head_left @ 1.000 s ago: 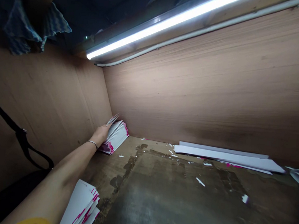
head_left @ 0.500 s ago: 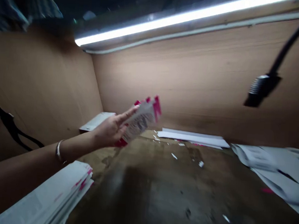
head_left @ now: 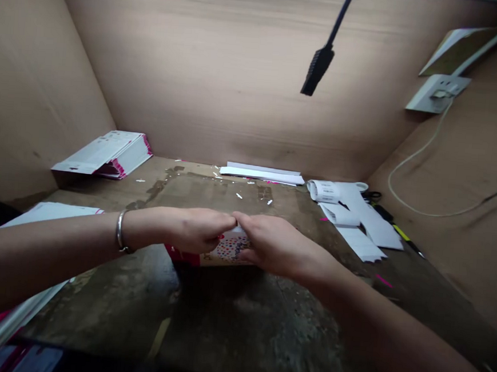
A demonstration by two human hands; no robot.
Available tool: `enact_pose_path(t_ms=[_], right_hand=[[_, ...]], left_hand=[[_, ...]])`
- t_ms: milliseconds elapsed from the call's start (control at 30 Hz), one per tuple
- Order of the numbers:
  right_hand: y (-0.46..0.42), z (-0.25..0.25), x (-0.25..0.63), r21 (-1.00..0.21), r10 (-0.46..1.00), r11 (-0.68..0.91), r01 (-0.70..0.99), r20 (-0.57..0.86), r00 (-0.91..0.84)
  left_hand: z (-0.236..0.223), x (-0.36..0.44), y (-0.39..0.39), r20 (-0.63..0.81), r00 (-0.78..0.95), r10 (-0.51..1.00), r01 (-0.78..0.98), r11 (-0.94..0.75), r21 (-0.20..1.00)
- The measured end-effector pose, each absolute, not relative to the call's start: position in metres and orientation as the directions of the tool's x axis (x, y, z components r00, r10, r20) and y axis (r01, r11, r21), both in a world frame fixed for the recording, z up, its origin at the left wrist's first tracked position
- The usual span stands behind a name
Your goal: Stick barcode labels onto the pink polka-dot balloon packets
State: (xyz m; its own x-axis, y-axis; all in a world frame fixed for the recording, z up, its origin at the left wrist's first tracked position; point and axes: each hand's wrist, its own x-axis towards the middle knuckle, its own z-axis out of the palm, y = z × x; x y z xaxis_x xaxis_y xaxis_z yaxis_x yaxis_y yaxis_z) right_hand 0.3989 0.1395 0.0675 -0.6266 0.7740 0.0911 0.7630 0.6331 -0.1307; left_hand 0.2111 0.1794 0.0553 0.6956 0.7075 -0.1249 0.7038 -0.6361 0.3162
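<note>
In the middle of the head view, a small printed carton (head_left: pixel 230 249) with a white, dotted front and a red end is held just above the table or resting on it; I cannot tell which. My left hand (head_left: pixel 196 229), with a bangle at the wrist, is closed around the carton's left part. My right hand (head_left: pixel 276 244) grips its right part, thumb side towards the left hand. Both hands meet over the top edge and cover much of the carton.
White flat cartons with pink edges (head_left: pixel 122 152) lie stacked at back left; another stack (head_left: pixel 52 212) is under my left forearm. White strips (head_left: pixel 262 174) lie by the back wall. Label rolls (head_left: pixel 354 211) are at right. A black connector (head_left: pixel 318 71) hangs above, near a socket (head_left: pixel 439 93).
The carton piece my left hand held out at the back left is now nearer the middle, closer to me. My right hand has come into view and grips it too. The view has turned down and right.
</note>
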Motion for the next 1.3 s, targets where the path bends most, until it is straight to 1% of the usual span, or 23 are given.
enact_pose_path(t_ms=[33,100,133,167,200,233,267,300,333,367,400,433,500,600,700,833,967,1033,1133,1167,1233,1267,1300], right_hand=[[0.151,0.068,0.393,-0.154,0.783,0.618,0.771,0.022,-0.622],[0.166,0.065,0.389,-0.173,0.802,0.589,0.79,0.001,-0.598],[0.168,0.064,0.391,-0.18,0.811,0.579,0.795,0.024,-0.585],[0.167,0.061,0.396,-0.182,0.82,0.568,0.803,0.046,-0.57],[0.163,0.059,0.402,-0.209,0.834,0.55,0.809,0.08,-0.546],[0.157,0.055,0.409,-0.286,0.85,0.525,0.802,0.124,-0.512],[0.149,0.049,0.415,-0.413,0.867,0.494,0.765,0.167,-0.47],[0.141,0.041,0.419,-0.59,0.887,0.449,0.671,0.204,-0.414],[0.133,0.031,0.422,-0.764,0.908,0.388,0.515,0.22,-0.356],[0.125,0.019,0.421,-0.885,0.927,0.317,0.341,0.214,-0.307],[0.118,0.006,0.419,-0.95,0.944,0.249,0.19,0.193,-0.268],[0.111,-0.006,0.416,-0.976,0.953,0.198,0.094,0.17,-0.25],[0.102,-0.028,0.41,-0.991,0.958,0.134,0.032,0.121,-0.259],[0.095,-0.039,0.41,-0.986,0.955,0.127,0.103,0.094,-0.283],[0.096,-0.034,0.416,-0.966,0.959,0.198,0.167,0.156,-0.235],[0.099,-0.038,0.417,-0.942,0.941,0.283,0.178,0.237,-0.241],[0.096,-0.044,0.417,-0.92,0.933,0.317,0.23,0.259,-0.25],[0.094,-0.038,0.416,-0.943,0.951,0.259,0.207,0.213,-0.224],[0.095,-0.028,0.411,-0.997,0.977,0.063,0.047,0.052,-0.207],[0.097,-0.028,0.409,-1.0,0.975,-0.006,-0.014,-0.003,-0.224],[0.104,-0.034,0.403,-0.987,0.96,-0.126,-0.096,-0.097,-0.261],[0.108,-0.041,0.401,-0.98,0.953,-0.169,-0.101,-0.136,-0.272],[0.112,-0.048,0.399,-0.976,0.946,-0.201,-0.086,-0.17,-0.275]], left_hand=[[0.058,0.208,0.178,-0.124,0.703,0.7,0.696,-0.642,0.323],[0.061,0.196,0.175,-0.054,0.69,0.722,0.688,-0.63,0.361],[0.06,0.187,0.172,0.054,0.59,0.806,0.725,-0.558,0.403],[0.056,0.178,0.167,0.175,0.43,0.886,0.747,-0.458,0.481],[0.049,0.17,0.162,0.273,0.245,0.93,0.717,-0.363,0.595],[0.04,0.164,0.156,0.322,0.074,0.944,0.626,-0.296,0.722],[0.028,0.16,0.15,0.32,-0.045,0.946,0.488,-0.259,0.834],[0.016,0.16,0.144,0.286,-0.086,0.954,0.321,-0.245,0.915],[0.004,0.163,0.139,0.248,-0.048,0.968,0.159,-0.238,0.958],[-0.006,0.168,0.134,0.223,0.03,0.974,0.021,-0.223,0.974],[-0.014,0.175,0.129,0.209,0.12,0.971,-0.083,-0.2,0.976],[-0.02,0.181,0.125,0.2,0.192,0.961,-0.147,-0.173,0.974],[-0.025,0.192,0.118,0.179,0.251,0.951,-0.179,-0.136,0.974],[-0.028,0.198,0.109,0.164,0.232,0.959,-0.136,-0.135,0.981],[-0.035,0.2,0.103,0.178,0.247,0.952,-0.115,-0.154,0.981],[-0.046,0.205,0.105,0.209,0.237,0.949,-0.167,-0.172,0.971],[-0.044,0.207,0.104,0.209,0.256,0.944,-0.21,-0.157,0.965],[-0.039,0.209,0.101,0.168,0.283,0.944,-0.254,-0.095,0.962],[-0.033,0.212,0.101,0.021,0.275,0.961,-0.269,0.056,0.962],[-0.034,0.213,0.102,-0.05,0.242,0.969,-0.226,0.106,0.968],[-0.041,0.211,0.105,-0.161,0.106,0.981,-0.059,0.168,0.984],[-0.046,0.21,0.106,-0.153,0.02,0.988,0.062,0.152,0.986],[-0.051,0.208,0.106,-0.083,-0.031,0.996,0.205,0.087,0.975]])
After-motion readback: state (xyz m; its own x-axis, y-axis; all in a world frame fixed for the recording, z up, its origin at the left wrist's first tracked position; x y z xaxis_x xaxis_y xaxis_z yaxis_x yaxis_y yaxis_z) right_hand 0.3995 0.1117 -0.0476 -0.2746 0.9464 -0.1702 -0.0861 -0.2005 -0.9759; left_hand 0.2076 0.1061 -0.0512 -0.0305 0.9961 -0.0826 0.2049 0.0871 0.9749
